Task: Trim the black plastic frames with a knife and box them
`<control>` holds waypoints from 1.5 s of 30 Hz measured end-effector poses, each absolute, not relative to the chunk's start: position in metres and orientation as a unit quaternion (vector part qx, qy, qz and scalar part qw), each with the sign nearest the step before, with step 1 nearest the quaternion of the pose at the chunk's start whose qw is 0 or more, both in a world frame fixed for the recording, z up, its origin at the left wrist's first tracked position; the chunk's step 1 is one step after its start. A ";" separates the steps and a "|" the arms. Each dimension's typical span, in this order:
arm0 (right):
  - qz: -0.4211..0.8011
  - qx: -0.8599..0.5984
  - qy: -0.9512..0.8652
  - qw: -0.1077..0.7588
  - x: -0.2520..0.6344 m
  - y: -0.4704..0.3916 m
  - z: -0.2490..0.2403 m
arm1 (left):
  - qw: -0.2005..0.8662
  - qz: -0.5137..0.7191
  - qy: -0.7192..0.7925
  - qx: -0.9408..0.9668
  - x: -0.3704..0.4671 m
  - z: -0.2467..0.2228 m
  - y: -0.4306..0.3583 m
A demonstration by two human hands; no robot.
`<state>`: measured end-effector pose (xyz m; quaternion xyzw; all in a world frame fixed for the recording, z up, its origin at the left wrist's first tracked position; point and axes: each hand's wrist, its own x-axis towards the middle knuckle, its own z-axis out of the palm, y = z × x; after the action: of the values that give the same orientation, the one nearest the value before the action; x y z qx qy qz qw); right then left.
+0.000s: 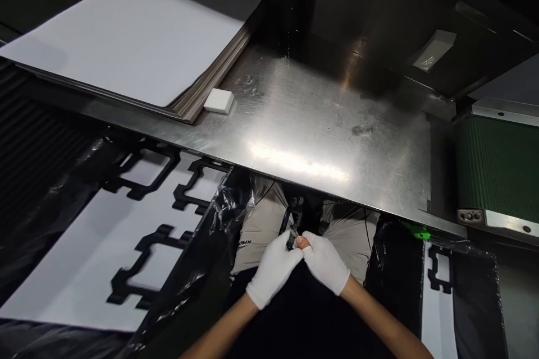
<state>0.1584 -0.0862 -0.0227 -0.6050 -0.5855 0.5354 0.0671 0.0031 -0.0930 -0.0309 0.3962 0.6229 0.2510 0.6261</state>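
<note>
In the lower middle, my left hand [275,269], in a white glove, is closed on a black frame part [296,213] that points away from me above my lap. My right hand [326,262], also gloved in white with a bare thumb or fingertip showing, is closed beside it, its fingertips meeting the near end of the part. A small greyish piece shows between the fingertips, too small to make out. Similar black frames [145,252] lie on white paper [84,252] at the left.
A metal table [311,123] spans the middle, its front edge beyond my hands. It bears a stack of white sheets [138,28] and a white block [219,101]. Green ribbed equipment [499,162] stands right, above another black frame [440,270] on paper.
</note>
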 end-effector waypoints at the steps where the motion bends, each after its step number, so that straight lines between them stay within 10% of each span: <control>1: 0.535 -0.605 -0.586 0.067 0.159 -0.085 -0.022 | 0.625 0.251 0.624 0.396 0.003 -0.031 -0.093; 45: 0.512 -0.615 -0.596 0.060 0.163 -0.074 -0.027 | 0.644 0.246 0.625 0.367 0.011 -0.023 -0.080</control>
<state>0.1626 -0.0742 -0.0274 -0.6153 -0.5962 0.5122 0.0595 0.0112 -0.0798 -0.0232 0.3672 0.6250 0.2456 0.6436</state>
